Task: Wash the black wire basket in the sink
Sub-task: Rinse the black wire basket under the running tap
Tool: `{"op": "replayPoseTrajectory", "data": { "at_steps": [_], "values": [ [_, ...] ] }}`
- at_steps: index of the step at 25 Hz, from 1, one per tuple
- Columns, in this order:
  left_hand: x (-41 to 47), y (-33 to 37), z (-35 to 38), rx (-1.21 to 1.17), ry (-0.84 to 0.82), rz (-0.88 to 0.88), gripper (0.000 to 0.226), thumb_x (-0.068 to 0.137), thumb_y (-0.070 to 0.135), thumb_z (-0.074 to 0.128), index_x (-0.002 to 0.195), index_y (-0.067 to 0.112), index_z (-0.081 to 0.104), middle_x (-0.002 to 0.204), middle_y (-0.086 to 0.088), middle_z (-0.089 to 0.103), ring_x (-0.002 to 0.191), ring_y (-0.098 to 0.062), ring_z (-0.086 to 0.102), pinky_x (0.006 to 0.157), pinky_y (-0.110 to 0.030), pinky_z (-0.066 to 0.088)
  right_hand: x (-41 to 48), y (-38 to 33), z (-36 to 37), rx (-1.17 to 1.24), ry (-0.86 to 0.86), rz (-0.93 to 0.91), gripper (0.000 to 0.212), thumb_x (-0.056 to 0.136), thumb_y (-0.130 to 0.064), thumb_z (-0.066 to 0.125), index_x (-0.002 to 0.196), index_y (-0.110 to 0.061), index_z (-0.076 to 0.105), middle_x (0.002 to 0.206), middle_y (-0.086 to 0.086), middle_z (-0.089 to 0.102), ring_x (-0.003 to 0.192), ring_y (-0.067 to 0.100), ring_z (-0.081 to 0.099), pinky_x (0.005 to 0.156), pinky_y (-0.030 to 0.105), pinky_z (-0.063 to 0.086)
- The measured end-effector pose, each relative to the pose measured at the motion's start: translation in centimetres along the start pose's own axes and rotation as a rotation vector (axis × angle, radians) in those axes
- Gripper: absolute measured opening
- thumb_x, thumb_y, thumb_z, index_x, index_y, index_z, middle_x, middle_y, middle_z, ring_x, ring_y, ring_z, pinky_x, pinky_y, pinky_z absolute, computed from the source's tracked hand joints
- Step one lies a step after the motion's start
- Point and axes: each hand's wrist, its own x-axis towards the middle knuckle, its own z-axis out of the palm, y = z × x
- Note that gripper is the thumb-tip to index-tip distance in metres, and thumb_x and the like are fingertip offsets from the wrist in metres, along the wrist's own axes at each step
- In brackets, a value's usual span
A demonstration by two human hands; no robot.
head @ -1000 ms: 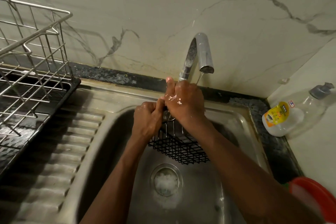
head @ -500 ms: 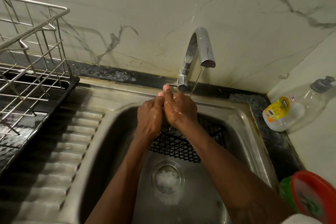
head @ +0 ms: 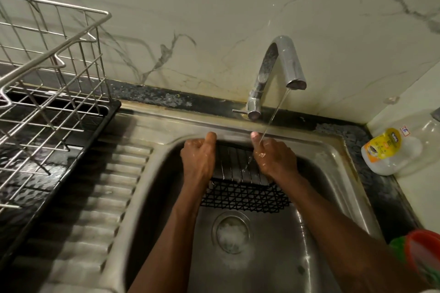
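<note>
The black wire basket (head: 242, 195) hangs tilted over the back of the steel sink (head: 333, 188), its mesh bottom facing me. My left hand (head: 198, 159) grips its left end and my right hand (head: 273, 158) grips its right end, thumbs up on the far rim. A thin stream of water runs from the chrome tap (head: 278, 74) onto my right hand and the basket's wire side. The far part of the basket is hidden behind my hands.
A steel dish rack (head: 50, 83) on a black tray stands on the ribbed drainboard (head: 95, 197) at left. Foam sits in the drain (head: 231, 233). A plastic soap bottle (head: 392, 150) lies at right, a red and green plastic item (head: 421, 252) beside the sink.
My hands have moved apart from the basket's middle to its two ends. The basket has turned so that its long side faces me under the water stream.
</note>
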Motion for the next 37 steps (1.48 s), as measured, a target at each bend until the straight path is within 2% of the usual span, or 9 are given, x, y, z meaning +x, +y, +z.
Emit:
{"op": "replayPoseTrajectory", "data": {
  "at_steps": [6,12,15,19,22,25,29,32,37],
  "values": [
    [0.4,-0.4,-1.1,-0.017,-0.004,0.011,0.051,0.095,0.03,0.061,0.047,0.017,0.051,0.041,0.006,0.046,0.042,-0.008,0.038,0.044,-0.021,0.036,-1.1,-6.8,2.0,-0.01,0.034,-0.309,0.068,0.108,-0.049,0.016,0.081,-0.013,0.067,0.08,0.005,0.067,0.069,0.018,0.053,0.073,0.034,0.039],
    [0.2,0.5,-1.1,-0.011,-0.065,0.079,0.047,0.093,0.022,0.059,0.049,0.022,0.041,0.044,0.009,0.034,0.043,-0.013,0.028,0.043,-0.024,0.029,-0.9,3.5,0.2,0.008,0.056,0.115,0.068,0.105,-0.058,0.018,0.066,-0.017,0.055,0.06,0.002,0.053,0.057,0.015,0.054,0.058,0.027,0.035],
    [0.2,0.2,-0.8,-0.01,-0.065,0.078,0.047,0.093,0.025,0.057,0.05,0.021,0.039,0.045,0.007,0.033,0.045,-0.015,0.027,0.043,-0.026,0.028,-0.5,2.3,1.5,0.052,0.154,0.055,0.082,0.098,-0.066,0.006,0.061,-0.014,0.058,0.056,0.003,0.057,0.053,0.019,0.057,0.067,0.032,0.05],
    [0.7,-0.3,-1.3,-0.001,-0.011,0.015,0.042,0.092,0.028,0.059,0.053,0.016,0.05,0.047,0.003,0.041,0.047,-0.013,0.035,0.046,-0.027,0.034,-1.8,-5.1,3.7,-0.039,0.168,-0.228,0.072,0.102,-0.064,0.008,0.092,-0.024,0.068,0.09,-0.002,0.071,0.088,0.02,0.064,0.095,0.042,0.041],
    [0.9,-0.8,-1.4,-0.013,0.011,-0.018,0.042,0.091,0.029,0.058,0.052,0.018,0.049,0.049,0.002,0.043,0.05,-0.013,0.037,0.049,-0.03,0.036,-1.1,-4.8,3.2,-0.034,0.062,-0.267,0.068,0.103,-0.062,0.011,0.092,-0.025,0.067,0.09,0.0,0.069,0.088,0.02,0.061,0.089,0.039,0.04],
    [0.7,-0.8,-1.2,-0.025,-0.005,0.004,0.045,0.093,0.024,0.059,0.05,0.021,0.043,0.046,0.003,0.037,0.047,-0.014,0.031,0.046,-0.028,0.03,-0.4,1.8,1.6,0.0,0.047,-0.043,0.083,0.099,-0.067,0.005,0.063,-0.017,0.059,0.059,0.002,0.059,0.056,0.02,0.056,0.065,0.031,0.045],
    [0.0,-0.3,-0.8,-0.013,-0.057,0.084,0.047,0.096,0.021,0.056,0.051,0.021,0.041,0.044,0.007,0.034,0.045,-0.015,0.028,0.042,-0.024,0.028,-0.2,4.8,1.6,-0.063,0.084,0.124,0.079,0.105,-0.057,0.009,0.067,-0.01,0.06,0.068,0.008,0.067,0.058,0.019,0.058,0.069,0.031,0.045],
    [0.2,-0.4,-0.6,-0.022,-0.047,0.067,0.049,0.096,0.02,0.057,0.049,0.021,0.041,0.043,0.009,0.035,0.043,-0.012,0.029,0.044,-0.024,0.029,-0.7,-0.1,2.5,-0.026,0.133,-0.025,0.08,0.103,-0.059,0.002,0.07,-0.018,0.062,0.069,0.0,0.065,0.067,0.018,0.06,0.088,0.039,0.046],
    [0.9,-2.1,-0.4,-0.071,-0.053,0.001,0.048,0.091,0.035,0.062,0.052,0.006,0.059,0.051,-0.007,0.056,0.051,-0.017,0.048,0.053,-0.036,0.045,-2.1,-7.2,3.2,-0.048,0.106,-0.294,0.055,0.107,-0.045,0.017,0.087,-0.021,0.063,0.088,0.0,0.067,0.079,0.016,0.053,0.095,0.042,0.04]
  ]
}}
